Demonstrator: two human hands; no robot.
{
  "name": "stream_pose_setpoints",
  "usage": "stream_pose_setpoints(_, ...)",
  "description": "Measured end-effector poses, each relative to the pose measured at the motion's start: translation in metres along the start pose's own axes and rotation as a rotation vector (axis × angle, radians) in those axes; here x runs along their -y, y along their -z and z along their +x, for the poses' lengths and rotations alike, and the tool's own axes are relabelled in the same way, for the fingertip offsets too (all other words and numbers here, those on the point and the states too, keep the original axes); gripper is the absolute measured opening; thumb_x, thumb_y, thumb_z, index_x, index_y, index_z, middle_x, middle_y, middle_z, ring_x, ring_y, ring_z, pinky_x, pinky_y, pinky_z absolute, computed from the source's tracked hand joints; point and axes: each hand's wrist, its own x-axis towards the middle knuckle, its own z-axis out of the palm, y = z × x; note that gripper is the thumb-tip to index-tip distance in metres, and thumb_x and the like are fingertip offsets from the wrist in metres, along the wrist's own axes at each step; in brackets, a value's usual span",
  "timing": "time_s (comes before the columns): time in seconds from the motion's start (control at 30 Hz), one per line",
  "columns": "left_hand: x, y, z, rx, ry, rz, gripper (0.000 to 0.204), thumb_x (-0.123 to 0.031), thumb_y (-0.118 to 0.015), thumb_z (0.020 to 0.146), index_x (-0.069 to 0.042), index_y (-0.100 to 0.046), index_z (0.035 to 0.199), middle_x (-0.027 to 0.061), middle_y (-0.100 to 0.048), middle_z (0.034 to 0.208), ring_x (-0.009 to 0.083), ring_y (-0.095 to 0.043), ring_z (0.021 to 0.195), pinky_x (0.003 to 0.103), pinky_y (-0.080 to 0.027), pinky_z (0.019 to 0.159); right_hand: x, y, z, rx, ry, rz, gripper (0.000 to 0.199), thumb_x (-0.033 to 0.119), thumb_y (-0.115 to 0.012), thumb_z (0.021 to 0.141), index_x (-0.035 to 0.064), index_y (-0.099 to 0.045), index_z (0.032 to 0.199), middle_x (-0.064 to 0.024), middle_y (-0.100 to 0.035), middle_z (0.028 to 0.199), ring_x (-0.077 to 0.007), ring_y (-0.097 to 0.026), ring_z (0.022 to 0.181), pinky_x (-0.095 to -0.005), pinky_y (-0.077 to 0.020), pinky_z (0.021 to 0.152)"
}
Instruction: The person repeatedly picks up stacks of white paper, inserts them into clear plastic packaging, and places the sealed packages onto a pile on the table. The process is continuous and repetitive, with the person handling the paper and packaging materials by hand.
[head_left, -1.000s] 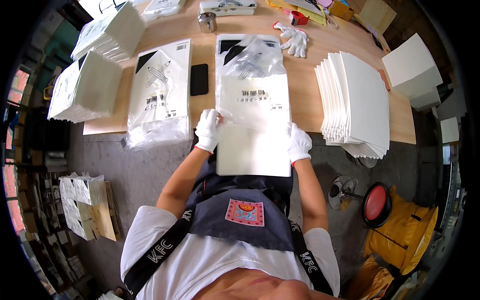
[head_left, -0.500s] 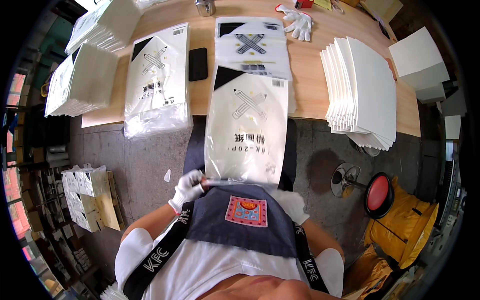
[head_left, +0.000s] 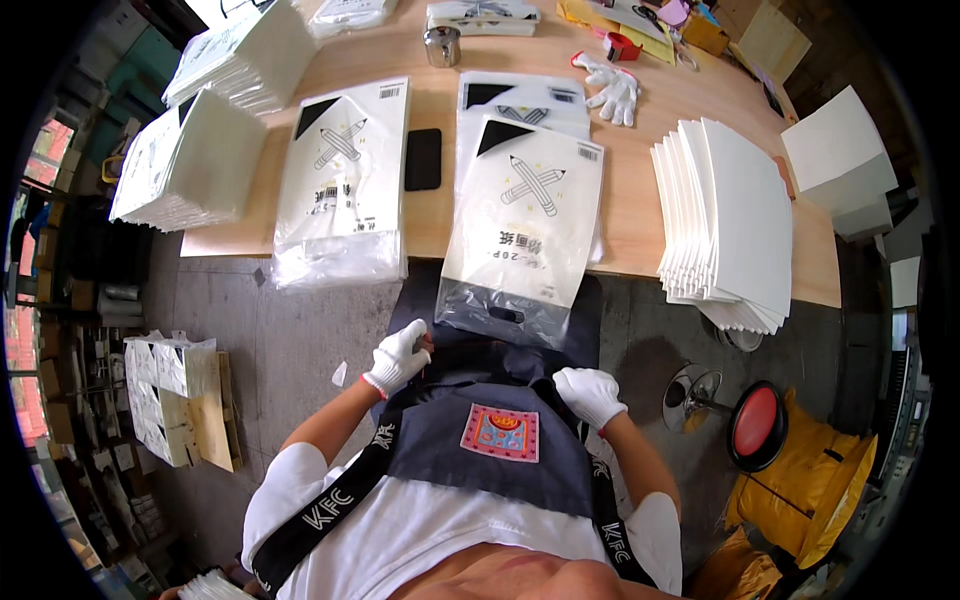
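Note:
A clear plastic bag of white drawing paper (head_left: 525,205) with a crossed-pencil print lies on a stack of similar bags (head_left: 515,92), its see-through lower end hanging past the table's near edge. Below it, in front of my dark apron (head_left: 430,440), are both my hands in white knitted gloves. My left hand (head_left: 398,360) is apart from the bag, its fingers curled and bare fingertips showing; whether they pinch anything is hidden. Curled in at the apron's right side is my right hand (head_left: 588,394), and what it may grip is hidden too.
Left of the bags lie a black phone (head_left: 423,160) and another filled bag pile (head_left: 335,185). Loose white sheets (head_left: 735,215) fan out on the right, overhanging the edge. Farther back are a spare glove (head_left: 612,90), a metal cup (head_left: 442,46) and a red tape dispenser (head_left: 622,46).
Both hands have come off the bag's near end and moved apart. The bag sits farther onto the table, its clear end hanging loose. The view has tilted up slightly.

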Motion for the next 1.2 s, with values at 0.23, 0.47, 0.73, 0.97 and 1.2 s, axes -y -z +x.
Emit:
stream_pose_setpoints(0.23, 0.009, -0.016, 0.106, -0.094, 0.389, -0.767, 0.045, -0.035, -0.062, 0.095, -0.003, -0.054, 0.125, 0.0091, -0.067, 0.107, 0.0175, -0.063, 0.1, 0.028, -0.049, 0.087, -0.09, -0.046, 0.074, -0.434, -0.632, 0.984, 0.039, 0.046, -0.047, 0.099, 0.0151, -0.066, 0.115, -0.0132, -0.07, 0.098, -0.0313, -0.068, 0.082, -0.0422, -0.0526, 0.072)
stream_pose_setpoints(0.47, -0.072, 0.047, 0.095, -0.301, -0.259, -0.234, 0.015, -0.018, -0.067, 0.09, -0.005, -0.058, 0.09, 0.0077, -0.058, 0.068, 0.0213, -0.06, 0.059, 0.035, -0.047, 0.056, -0.043, -0.083, 0.17, 0.056, -0.236, 2.058, 0.039, 0.032, -0.05, 0.102, 0.0001, -0.058, 0.123, -0.0055, -0.066, 0.088, -0.0125, -0.061, 0.067, -0.0254, -0.0485, 0.057)
stream_pose_setpoints(0.73, -0.021, 0.208, 0.066, -1.007, -0.296, -0.687, 0.025, -0.02, -0.055, 0.101, -0.011, -0.046, 0.079, -0.0056, -0.044, 0.078, 0.0046, -0.039, 0.071, 0.021, -0.034, 0.064, 0.086, 0.052, 0.326, 0.154, 0.021, 1.972, 0.037, 0.032, -0.06, 0.097, -0.0004, -0.061, 0.115, -0.0089, -0.068, 0.094, -0.0141, -0.063, 0.073, -0.028, -0.0528, 0.064)
stream_pose_setpoints(0.97, 0.197, 0.211, 0.087, -0.921, 0.194, -0.447, 0.021, -0.023, -0.062, 0.092, -0.006, -0.054, 0.083, -0.0037, -0.044, 0.068, 0.0069, -0.038, 0.063, 0.026, -0.033, 0.055, 0.135, 0.042, 0.376, 0.117, -0.127, 1.863, 0.04, 0.037, -0.061, 0.094, 0.0022, -0.062, 0.113, -0.0151, -0.071, 0.094, -0.0208, -0.071, 0.075, -0.0345, -0.0558, 0.054)
stream_pose_setpoints(1.2, 0.144, 0.193, 0.086, -1.347, -0.045, 0.304, 0.025, -0.011, -0.067, 0.085, -0.002, -0.059, 0.107, 0.0078, -0.062, 0.095, 0.0187, -0.056, 0.082, 0.033, -0.047, 0.075, 0.135, 0.011, 0.333, 0.334, -0.002, 2.116, 0.014, 0.006, -0.07, 0.086, 0.0019, -0.066, 0.099, -0.0085, -0.071, 0.087, -0.0176, -0.066, 0.065, -0.0334, -0.0525, 0.052)
